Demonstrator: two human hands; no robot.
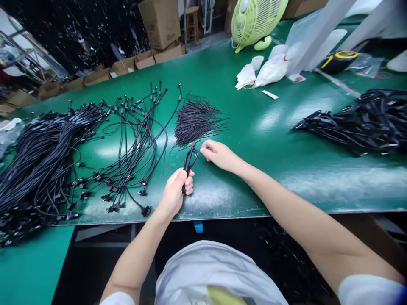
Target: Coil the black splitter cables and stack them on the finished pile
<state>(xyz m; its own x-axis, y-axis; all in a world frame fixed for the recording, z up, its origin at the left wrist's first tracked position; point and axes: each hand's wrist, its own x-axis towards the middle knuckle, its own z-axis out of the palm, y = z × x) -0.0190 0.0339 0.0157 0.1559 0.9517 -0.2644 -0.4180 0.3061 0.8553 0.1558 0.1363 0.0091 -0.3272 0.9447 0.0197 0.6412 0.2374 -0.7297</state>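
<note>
My left hand (176,191) is closed round a folded black cable (190,159), holding its loops upright over the green table (241,127). My right hand (218,153) rests on the table just right of the cable's top, fingers curled in a pinch at the near edge of a pile of thin black twist ties (195,120). Whether a tie is between its fingers is too small to tell. Loose black cables (133,140) lie spread to the left of my left hand.
A thick heap of black cables (38,161) covers the table's left end. Bundled cables (362,123) lie at the right. At the back stand a green fan (256,19), white plastic bags (270,67), a tape roll (341,57) and cardboard boxes (160,21).
</note>
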